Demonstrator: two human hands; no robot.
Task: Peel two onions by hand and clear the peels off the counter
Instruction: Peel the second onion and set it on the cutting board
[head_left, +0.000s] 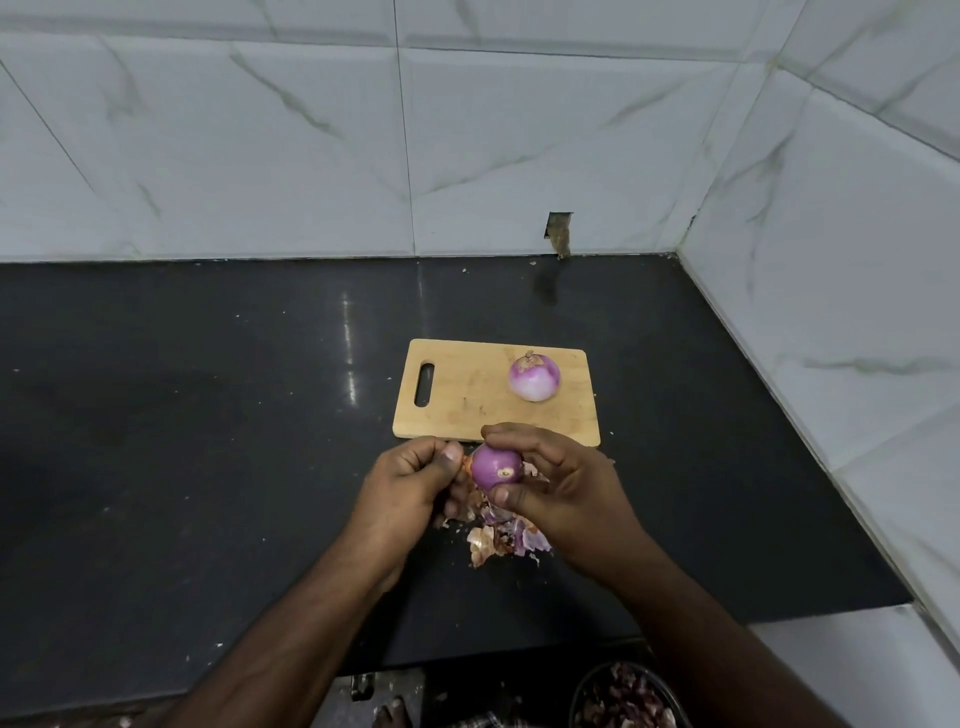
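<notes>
A purple onion is held above the dark counter, its root end facing me. My right hand grips it with fingers over the top and thumb beneath. My left hand pinches a strip of peel at the onion's left side. Under both hands lies a pile of dry peels on the counter. A second onion, peeled and pale purple, rests on the right part of a wooden cutting board just beyond my hands.
White marbled tile walls rise behind the counter and along its right side. Below the counter's front edge, a dark round bin holds onion peels at the bottom right. Small peel crumbs dot the counter.
</notes>
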